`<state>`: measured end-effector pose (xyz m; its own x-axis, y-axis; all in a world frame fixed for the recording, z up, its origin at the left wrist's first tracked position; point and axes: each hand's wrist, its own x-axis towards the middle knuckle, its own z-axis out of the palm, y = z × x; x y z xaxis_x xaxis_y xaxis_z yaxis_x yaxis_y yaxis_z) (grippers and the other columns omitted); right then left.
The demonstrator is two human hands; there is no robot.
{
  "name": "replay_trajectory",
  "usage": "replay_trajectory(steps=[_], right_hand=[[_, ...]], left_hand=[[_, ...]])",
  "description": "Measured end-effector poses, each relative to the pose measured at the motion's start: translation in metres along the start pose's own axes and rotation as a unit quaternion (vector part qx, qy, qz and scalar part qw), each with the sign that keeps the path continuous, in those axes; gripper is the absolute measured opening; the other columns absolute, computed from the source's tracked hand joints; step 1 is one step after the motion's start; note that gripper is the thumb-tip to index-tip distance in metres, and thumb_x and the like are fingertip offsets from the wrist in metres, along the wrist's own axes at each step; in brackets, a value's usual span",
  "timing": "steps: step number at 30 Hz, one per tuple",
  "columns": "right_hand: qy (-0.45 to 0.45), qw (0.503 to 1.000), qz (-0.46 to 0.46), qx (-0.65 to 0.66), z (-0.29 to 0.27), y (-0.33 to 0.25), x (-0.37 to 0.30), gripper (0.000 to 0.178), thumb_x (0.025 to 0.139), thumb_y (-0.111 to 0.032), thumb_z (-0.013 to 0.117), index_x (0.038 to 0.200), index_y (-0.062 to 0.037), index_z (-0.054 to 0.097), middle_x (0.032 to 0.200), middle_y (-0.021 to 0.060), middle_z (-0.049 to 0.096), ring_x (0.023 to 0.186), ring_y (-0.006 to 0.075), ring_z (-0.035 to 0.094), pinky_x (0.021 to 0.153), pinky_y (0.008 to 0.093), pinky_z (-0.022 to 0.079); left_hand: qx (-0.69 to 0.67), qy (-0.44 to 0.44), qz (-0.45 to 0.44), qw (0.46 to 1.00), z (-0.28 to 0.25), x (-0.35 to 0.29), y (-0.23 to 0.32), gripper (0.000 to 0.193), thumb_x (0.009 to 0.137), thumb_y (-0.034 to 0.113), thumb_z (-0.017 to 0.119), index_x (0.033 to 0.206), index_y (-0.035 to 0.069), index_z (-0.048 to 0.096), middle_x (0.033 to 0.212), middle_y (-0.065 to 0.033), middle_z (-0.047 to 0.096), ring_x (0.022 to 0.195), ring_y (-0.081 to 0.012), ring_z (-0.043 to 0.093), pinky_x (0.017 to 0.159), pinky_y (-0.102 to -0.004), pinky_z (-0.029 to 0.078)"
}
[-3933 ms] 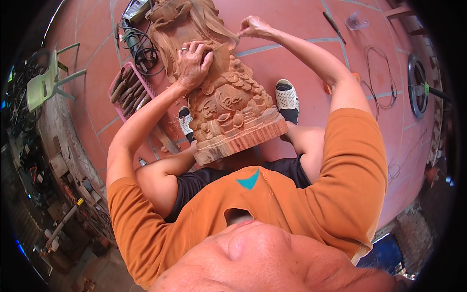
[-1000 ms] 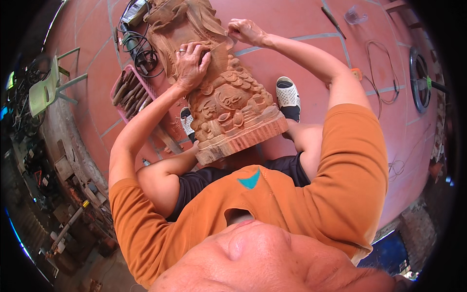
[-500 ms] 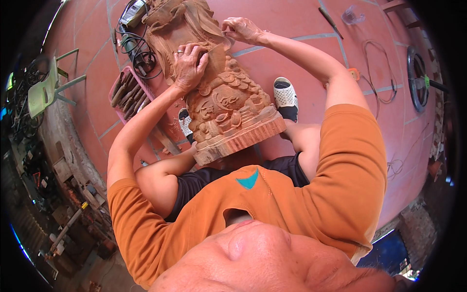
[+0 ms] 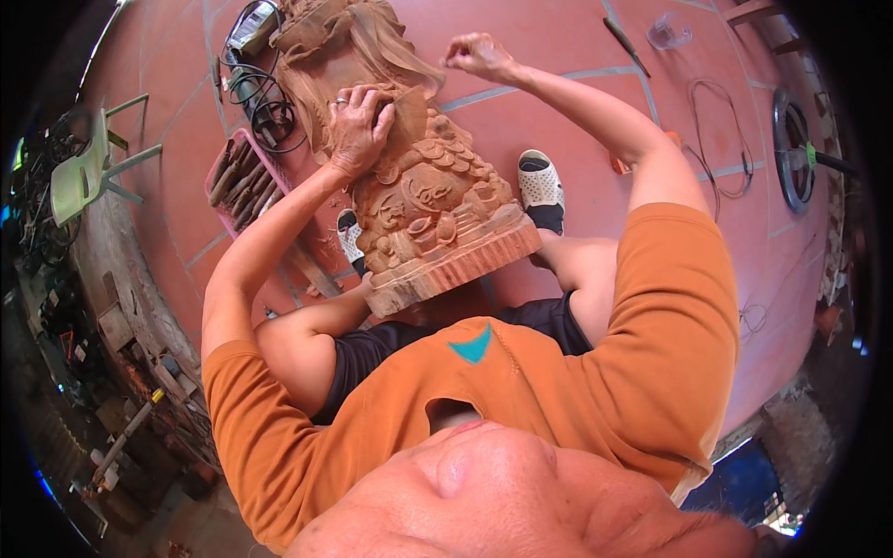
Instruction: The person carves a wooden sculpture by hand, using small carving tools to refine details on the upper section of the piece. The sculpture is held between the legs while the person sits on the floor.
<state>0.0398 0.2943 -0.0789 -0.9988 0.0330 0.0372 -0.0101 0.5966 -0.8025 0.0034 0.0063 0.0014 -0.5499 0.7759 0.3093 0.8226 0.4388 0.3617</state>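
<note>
A brown wood carving (image 4: 437, 200) of draped folds, coin-like scales and a ribbed base slants away from me between my knees. My left hand (image 4: 361, 130), with a ring on one finger, rests on its middle, fingers bent and gripping the wood. Beside those fingers is a flat, smooth brown patch; whether it is part of the carving or a separate sheet is unclear. My right hand (image 4: 479, 58) is in the air just right of the carving's upper part, apart from it. Its fingers are curled together, and what they hold, if anything, is hidden.
Left of the carving lies a pink basket (image 4: 253, 149) of wooden-handled tools. Beyond it is a corded power tool (image 4: 249, 84). A green chair (image 4: 84, 177) stands far left. On the right are a dark rod (image 4: 626, 45), a clear plastic cup (image 4: 668, 33), a cord (image 4: 716, 139) and a wheel (image 4: 793, 153).
My right hand has moved off the carving's edge, slightly away to the right. My left hand stays in place on the wood. The whole view has shifted slightly.
</note>
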Motion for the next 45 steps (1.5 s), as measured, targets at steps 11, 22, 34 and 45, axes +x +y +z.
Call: replay_trajectory(steps=[11,22,34,45], right_hand=[[-0.055,0.989,0.083,0.109,0.018,0.006,0.016,0.025,0.081,-0.028,0.078,0.086,-0.0037,0.073,0.069,0.0057,0.067,0.058,0.0115,0.061,0.053,0.0286,0.049],[-0.029,0.977,0.113,0.177,0.014,-0.007,0.031,0.030,0.082,-0.033,0.076,0.089,-0.0045,0.074,0.067,0.0049,0.067,0.057,0.0100,0.060,0.048,0.0271,0.047],[-0.022,0.994,0.098,0.034,-0.005,0.009,0.004,0.031,0.076,-0.033,0.079,0.084,-0.0029,0.075,0.072,0.0086,0.070,0.062,0.0135,0.066,0.058,0.0319,0.054],[-0.058,0.991,0.115,0.026,0.019,-0.012,0.016,0.028,0.077,-0.031,0.078,0.090,-0.0066,0.075,0.088,0.0111,0.073,0.084,0.0243,0.069,0.077,0.0379,0.054]], left_hand=[[0.006,-0.021,0.000,1.000,-0.007,0.004,0.007,0.019,0.090,0.022,0.061,0.102,0.009,0.066,0.109,-0.0088,0.061,0.108,-0.0298,0.053,0.093,-0.0418,0.039],[-0.009,0.005,0.012,1.000,0.001,0.003,0.003,0.019,0.086,0.025,0.062,0.100,0.012,0.066,0.107,-0.0052,0.061,0.106,-0.0282,0.052,0.089,-0.0426,0.038],[-0.002,0.000,0.002,1.000,-0.002,0.001,0.000,0.019,0.087,0.024,0.062,0.100,0.011,0.066,0.108,-0.0065,0.061,0.106,-0.0290,0.052,0.090,-0.0427,0.038],[-0.001,-0.020,-0.009,1.000,-0.007,0.002,0.005,0.019,0.090,0.022,0.061,0.102,0.009,0.066,0.110,-0.0086,0.061,0.107,-0.0298,0.053,0.093,-0.0420,0.040]])
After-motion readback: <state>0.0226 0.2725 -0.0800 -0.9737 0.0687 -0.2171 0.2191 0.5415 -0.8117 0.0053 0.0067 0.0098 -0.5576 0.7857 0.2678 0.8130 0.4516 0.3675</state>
